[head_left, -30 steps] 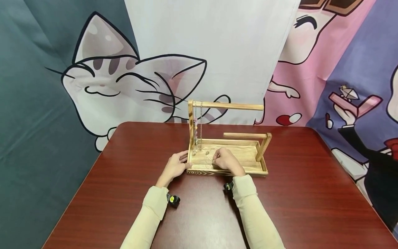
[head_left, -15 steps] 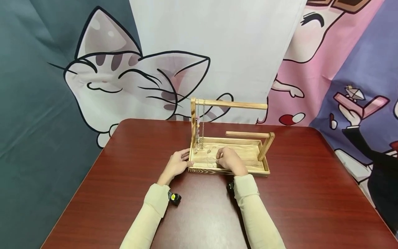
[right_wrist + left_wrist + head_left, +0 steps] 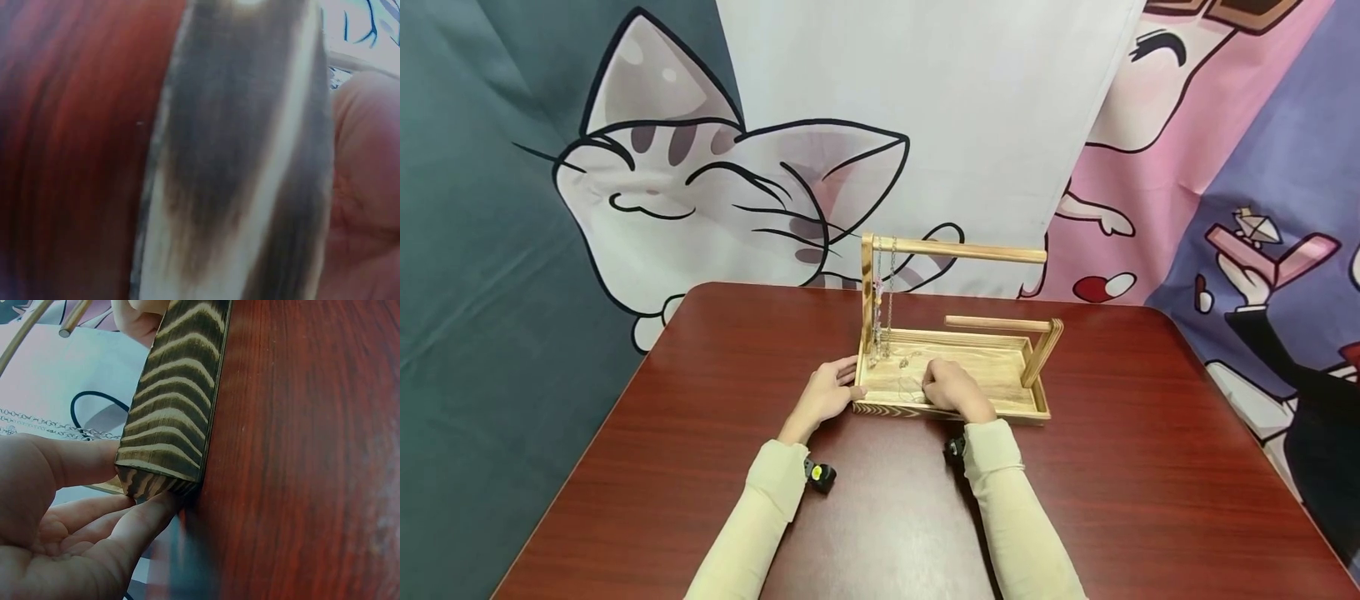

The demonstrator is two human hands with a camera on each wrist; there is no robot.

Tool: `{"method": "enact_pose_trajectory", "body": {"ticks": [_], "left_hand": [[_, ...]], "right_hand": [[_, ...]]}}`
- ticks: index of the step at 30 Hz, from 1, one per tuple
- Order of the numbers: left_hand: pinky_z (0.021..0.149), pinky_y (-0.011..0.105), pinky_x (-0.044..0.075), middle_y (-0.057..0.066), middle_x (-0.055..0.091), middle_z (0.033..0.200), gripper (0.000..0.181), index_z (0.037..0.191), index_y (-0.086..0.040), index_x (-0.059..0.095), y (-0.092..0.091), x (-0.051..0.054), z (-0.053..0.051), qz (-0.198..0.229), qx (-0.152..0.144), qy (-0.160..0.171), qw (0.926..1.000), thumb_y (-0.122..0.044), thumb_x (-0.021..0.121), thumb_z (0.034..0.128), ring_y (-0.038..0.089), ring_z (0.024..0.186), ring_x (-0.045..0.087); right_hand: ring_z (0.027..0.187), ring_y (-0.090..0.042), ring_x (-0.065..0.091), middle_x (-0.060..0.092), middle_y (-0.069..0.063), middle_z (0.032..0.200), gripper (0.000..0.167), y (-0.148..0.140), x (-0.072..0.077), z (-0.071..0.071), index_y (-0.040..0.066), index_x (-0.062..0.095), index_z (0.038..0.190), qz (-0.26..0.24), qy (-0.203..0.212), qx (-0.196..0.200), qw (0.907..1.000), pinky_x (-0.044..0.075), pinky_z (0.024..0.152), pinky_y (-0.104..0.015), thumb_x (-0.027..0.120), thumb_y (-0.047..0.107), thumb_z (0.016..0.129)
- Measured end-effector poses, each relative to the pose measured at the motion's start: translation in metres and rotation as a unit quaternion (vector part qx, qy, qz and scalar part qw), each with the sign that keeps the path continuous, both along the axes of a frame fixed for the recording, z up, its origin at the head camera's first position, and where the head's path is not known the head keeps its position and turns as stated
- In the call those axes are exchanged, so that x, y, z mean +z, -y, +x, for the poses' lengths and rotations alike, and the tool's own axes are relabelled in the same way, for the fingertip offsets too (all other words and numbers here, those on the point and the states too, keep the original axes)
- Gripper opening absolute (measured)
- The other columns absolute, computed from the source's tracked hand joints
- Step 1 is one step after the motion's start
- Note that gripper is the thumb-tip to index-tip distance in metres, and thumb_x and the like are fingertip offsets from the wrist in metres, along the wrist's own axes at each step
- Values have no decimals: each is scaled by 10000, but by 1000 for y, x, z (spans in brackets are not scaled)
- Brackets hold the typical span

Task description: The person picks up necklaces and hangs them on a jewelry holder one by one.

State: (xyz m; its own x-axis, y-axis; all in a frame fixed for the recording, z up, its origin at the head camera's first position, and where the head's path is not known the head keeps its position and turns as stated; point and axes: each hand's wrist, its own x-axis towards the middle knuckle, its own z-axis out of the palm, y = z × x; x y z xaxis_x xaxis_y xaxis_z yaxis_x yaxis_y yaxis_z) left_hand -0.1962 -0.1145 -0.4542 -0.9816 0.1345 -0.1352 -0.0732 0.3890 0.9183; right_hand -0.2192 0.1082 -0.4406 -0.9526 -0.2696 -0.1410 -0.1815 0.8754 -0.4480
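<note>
A wooden jewelry stand (image 3: 985, 367) has a shallow tray base and two horizontal bars. My left hand (image 3: 822, 395) grips its left end, with thumb and fingers (image 3: 140, 528) around the striped front corner. My right hand (image 3: 953, 387) is down in the tray, fingers curled toward the floor of it. Its fingertips are hidden, so whether they pinch anything cannot be told. Beside them lies a thin necklace (image 3: 910, 388) in a loose loop. A small pendant (image 3: 903, 363) lies just behind it. Chain necklaces (image 3: 891, 292) hang from the left end of the tall bar.
The stand rests on a reddish-brown table (image 3: 700, 358). Over the tray's right part runs a lower bar (image 3: 996, 323) on a slanted post (image 3: 1041, 354). A printed cartoon curtain (image 3: 970, 125) hangs behind the table.
The right hand shifts slightly within the tray, its fingers going lower and out of sight. The left hand stays at the stand's left end. The head view has shifted a little.
</note>
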Motion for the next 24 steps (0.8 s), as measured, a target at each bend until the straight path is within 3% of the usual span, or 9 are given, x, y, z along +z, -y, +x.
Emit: {"method": "enact_pose_trajectory", "body": {"ticks": [8,13,18,24], "left_hand": [[978,358,425,138,515,1308,601,1361,-81,446,0,2,-2,23,9,-3,10000,-64,671,803,237,1204,495],[977,361,426,145,516,1306,600,1361,-72,443,0,1,-1,37,3,-36,10000,-59,667,805,245,1203,495],[973,365,429,139,517,1307,605,1364,-71,438,1,1,0,45,-28,-13,10000,-67,668,804,247,1202,495],[965,374,436,146,510,1313,613,1369,-58,428,0,1,1,71,-45,-19,10000,-70,663,804,257,1205,492]], "right_hand": [[676,-153,500,574,-10,745,174,-7,8,-3,103,532,647,-571,-43,110,9983,422,628,-271,467,-39,723],[725,-174,502,576,-28,812,128,-9,19,1,73,551,754,-846,-3,55,9964,431,663,-294,489,-39,743],[693,-168,472,495,-29,730,190,-8,26,7,45,521,768,-1216,-149,375,9918,404,634,-276,440,-104,682],[632,-151,426,437,-11,659,278,-7,39,10,98,489,718,-1382,-495,636,9871,385,583,-263,421,-150,611]]}}
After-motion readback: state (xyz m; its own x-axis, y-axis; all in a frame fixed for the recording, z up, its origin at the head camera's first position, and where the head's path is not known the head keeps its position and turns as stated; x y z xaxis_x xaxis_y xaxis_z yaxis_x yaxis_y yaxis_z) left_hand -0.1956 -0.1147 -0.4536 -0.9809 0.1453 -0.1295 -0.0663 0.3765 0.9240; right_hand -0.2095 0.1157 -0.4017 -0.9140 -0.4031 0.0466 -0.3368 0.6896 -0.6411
